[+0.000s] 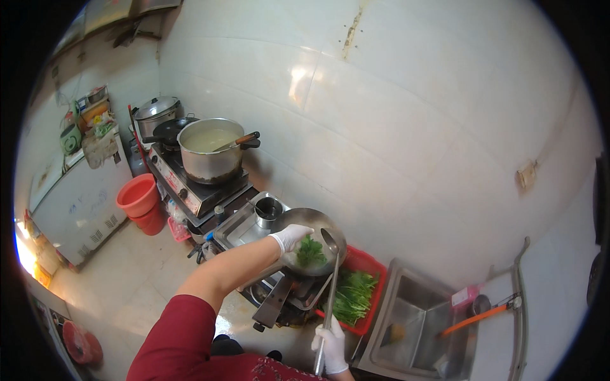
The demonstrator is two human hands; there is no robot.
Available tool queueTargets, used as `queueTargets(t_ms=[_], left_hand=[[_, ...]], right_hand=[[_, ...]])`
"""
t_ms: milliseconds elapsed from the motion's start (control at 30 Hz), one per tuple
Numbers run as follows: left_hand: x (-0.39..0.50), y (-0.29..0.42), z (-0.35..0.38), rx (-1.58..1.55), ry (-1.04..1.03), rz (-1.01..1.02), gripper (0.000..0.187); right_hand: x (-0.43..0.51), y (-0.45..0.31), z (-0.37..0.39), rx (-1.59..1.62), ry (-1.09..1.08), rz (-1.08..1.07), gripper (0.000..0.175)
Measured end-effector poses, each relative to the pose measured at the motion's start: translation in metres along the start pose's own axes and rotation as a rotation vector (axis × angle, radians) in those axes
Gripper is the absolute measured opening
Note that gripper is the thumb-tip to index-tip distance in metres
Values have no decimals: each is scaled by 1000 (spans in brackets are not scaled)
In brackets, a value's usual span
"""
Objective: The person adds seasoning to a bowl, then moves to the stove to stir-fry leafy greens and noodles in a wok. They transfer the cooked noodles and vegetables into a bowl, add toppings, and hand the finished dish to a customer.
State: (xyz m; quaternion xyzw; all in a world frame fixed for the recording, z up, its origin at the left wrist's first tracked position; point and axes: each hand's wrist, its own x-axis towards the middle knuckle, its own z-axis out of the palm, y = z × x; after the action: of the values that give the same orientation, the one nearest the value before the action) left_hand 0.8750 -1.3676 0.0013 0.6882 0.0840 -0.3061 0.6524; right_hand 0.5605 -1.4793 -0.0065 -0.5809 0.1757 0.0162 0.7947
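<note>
My left hand [294, 235], in a white glove, reaches over a round metal wok [329, 220] on a burner. Leafy greens [310, 252] lie just under its fingers; whether the fingers still grip them cannot be told. Gloved too, my right hand [330, 344] is closed around the long metal handle of a ladle [333, 281], whose bowl is over the wok's right part. More long-stemmed greens [355, 295] fill a red plastic basket [380, 285] to the right of the wok. A small metal pot [268, 209] with a utensil in it stands in a steel tray [233, 234] left of the wok.
A large pot [212, 164] of pale liquid sits on a gas stove [177, 183] at the upper left, a wooden-handled utensil in it. A steel sink [398, 276] is at the right. Red buckets [138, 190] stand on the floor beside a white chest freezer [90, 205]. The tiled wall borders the cooking area.
</note>
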Motion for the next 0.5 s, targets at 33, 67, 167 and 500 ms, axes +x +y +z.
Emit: queueTargets(t_ms=[33, 67, 167, 500], left_hand=[[-4, 4, -1, 17, 18, 33, 52], [-9, 7, -7, -65, -59, 41, 42], [-30, 14, -24, -96, -21, 287, 32], [-65, -95, -198, -343, 281, 361, 23]], right_hand=[[-4, -1, -7, 19, -30, -22, 47], [-7, -1, -13, 1, -19, 6, 51], [-10, -1, -30, -83, -90, 36, 57], [36, 17, 19, -20, -46, -41, 56]])
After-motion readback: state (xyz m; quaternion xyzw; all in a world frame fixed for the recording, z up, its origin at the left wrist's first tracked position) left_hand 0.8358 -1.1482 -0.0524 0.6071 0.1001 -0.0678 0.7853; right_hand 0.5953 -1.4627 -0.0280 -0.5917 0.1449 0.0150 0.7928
